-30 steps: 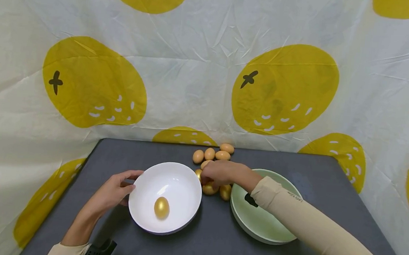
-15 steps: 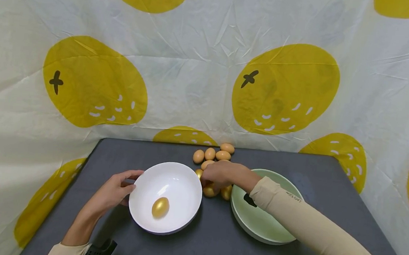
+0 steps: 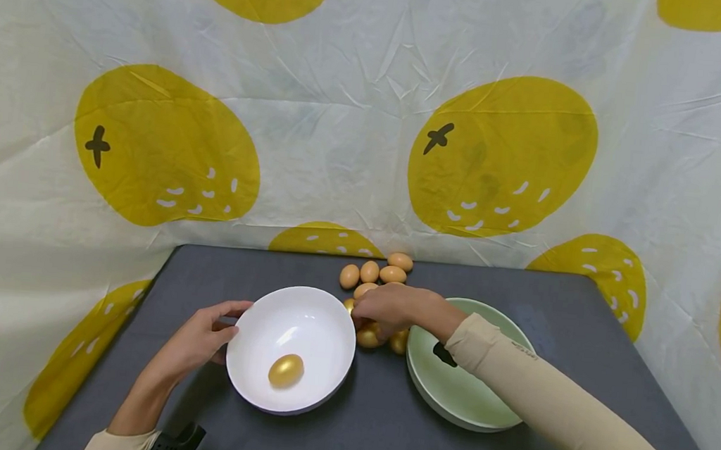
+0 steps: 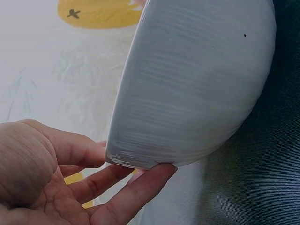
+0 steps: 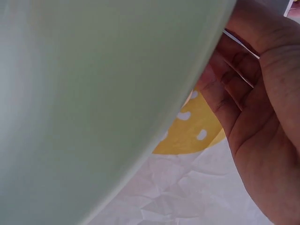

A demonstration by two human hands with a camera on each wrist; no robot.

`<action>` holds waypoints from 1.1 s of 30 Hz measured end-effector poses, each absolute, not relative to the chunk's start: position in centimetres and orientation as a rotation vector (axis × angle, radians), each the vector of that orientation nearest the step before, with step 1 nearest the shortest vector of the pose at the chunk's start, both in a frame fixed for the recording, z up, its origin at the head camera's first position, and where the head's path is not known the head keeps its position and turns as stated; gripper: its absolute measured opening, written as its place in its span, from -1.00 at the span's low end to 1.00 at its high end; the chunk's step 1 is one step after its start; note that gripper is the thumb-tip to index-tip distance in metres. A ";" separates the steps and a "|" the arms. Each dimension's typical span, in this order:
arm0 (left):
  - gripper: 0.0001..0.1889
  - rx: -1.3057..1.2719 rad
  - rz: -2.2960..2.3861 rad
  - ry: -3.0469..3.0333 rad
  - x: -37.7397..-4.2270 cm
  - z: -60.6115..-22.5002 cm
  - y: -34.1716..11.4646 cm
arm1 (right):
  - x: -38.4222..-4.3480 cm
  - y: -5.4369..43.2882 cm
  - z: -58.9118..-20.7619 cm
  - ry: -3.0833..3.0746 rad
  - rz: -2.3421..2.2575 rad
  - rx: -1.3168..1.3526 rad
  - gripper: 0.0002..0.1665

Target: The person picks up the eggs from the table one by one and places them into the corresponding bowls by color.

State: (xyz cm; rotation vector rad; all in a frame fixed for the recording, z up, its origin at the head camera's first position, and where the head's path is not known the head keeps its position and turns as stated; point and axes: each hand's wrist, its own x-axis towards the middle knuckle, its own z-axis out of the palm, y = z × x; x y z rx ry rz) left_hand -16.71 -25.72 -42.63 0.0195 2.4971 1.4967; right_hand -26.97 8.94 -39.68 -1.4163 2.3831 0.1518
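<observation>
A gold egg (image 3: 286,371) lies on its side in the white bowl (image 3: 326,335). My left hand (image 3: 199,339) touches the bowl's outer left side with fairly straight fingers. In the left wrist view, the thumb meets the rim and a fingertip (image 4: 164,172) rests on the outer wall. My right hand (image 3: 392,306) reaches down among several gold eggs (image 3: 368,336) between the two bowls, fingers bent. Its fingertips are hidden in the head view, and the green bowl (image 5: 108,103) covers them in the right wrist view, so any grip on an egg is unclear.
Several brown eggs (image 3: 369,272) lie at the table's back edge, behind the gold ones. The pale green bowl stands under my right forearm (image 3: 532,380). A patterned cloth (image 3: 341,146) hangs behind the dark table (image 3: 369,437).
The gold egg in the white bowl has rocked and turned from nearly upright to lying sideways. Both hands have stayed almost where they were.
</observation>
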 end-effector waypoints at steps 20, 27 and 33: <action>-0.48 0.014 1.503 2.484 -16.5 -42.6 -25.6 | -27.2 10.5 -39.2 2.307 -0.039 -1.590 -0.61; -0.48 0.021 1.514 2.475 -16.5 -42.6 -25.6 | -27.2 11.2 -38.7 2.264 -0.212 -1.473 -0.60; -0.48 0.020 1.517 2.471 -16.6 -42.6 -25.6 | -27.3 11.6 -38.7 2.265 -0.241 -1.433 -0.55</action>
